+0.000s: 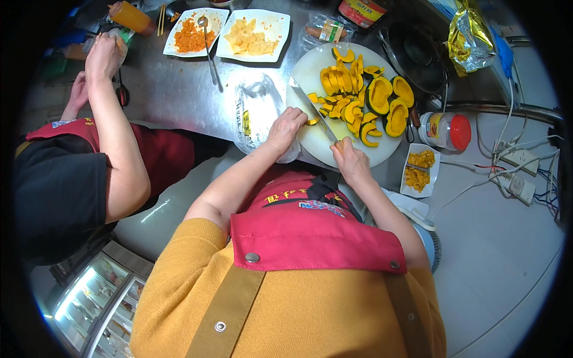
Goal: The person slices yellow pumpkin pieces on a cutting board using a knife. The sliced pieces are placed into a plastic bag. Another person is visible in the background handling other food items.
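My right hand (352, 162) is closed around the wooden handle of a kitchen knife (315, 112), whose blade lies diagonally over the left part of a round white cutting board (380, 156). Just left of the blade, my left hand (287, 127) rests at the board's edge with fingers bent, its fingertips by a small squash piece (312, 121); whether they grip it is hard to tell. Right of the knife are cut squash slices (335, 79) with dark green rind. Hollowed squash pieces (378, 95) lie at the board's right side.
Left of the board lies a clear plastic bag (257, 112). Beyond it stand white plates of yellow pieces (253, 40) and chopped orange food (192, 38). A black pan (414, 53), a red-lidded jar (447, 131) and a divided dish (421, 170) sit right. A co-worker's arm (112, 116) is at left.
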`<state>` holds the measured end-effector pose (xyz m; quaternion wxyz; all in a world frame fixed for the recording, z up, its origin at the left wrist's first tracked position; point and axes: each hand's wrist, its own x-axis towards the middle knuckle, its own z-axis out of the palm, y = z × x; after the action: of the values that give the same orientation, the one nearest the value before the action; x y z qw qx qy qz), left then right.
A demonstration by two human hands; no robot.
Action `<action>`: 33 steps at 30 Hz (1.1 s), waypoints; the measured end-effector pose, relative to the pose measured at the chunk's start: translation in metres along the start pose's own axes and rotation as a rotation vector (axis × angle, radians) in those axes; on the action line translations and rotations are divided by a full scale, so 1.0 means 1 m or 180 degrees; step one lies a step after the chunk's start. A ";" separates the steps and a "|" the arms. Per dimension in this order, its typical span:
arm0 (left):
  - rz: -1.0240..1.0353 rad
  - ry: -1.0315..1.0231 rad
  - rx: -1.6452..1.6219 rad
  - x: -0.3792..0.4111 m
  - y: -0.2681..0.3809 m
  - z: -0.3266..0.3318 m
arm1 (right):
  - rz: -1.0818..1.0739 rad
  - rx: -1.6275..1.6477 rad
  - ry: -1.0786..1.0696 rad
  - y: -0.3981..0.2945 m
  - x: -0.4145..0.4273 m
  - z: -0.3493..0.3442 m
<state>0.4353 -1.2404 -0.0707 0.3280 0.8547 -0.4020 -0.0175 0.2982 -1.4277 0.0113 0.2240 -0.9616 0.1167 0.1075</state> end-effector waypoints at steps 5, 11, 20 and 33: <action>0.0059 0.0140 -0.0143 0.002 0.002 0.000 | 0.0181 -0.0171 -0.0203 -0.009 -0.011 -0.003; -0.0218 0.0194 -0.0294 -0.002 -0.002 0.013 | 0.0129 0.0115 0.0292 0.001 0.005 0.039; -0.0397 0.0349 -0.0444 0.000 0.013 0.010 | 0.0056 -0.0124 -0.0064 -0.011 -0.010 0.001; -0.0233 0.0674 -0.0775 0.018 0.018 0.015 | 0.0174 0.0545 0.0823 0.003 -0.008 0.031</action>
<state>0.4315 -1.2696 -0.0680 0.4688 0.8198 -0.3287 0.0122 0.2845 -1.4149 -0.0148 0.2853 -0.9412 0.1795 -0.0214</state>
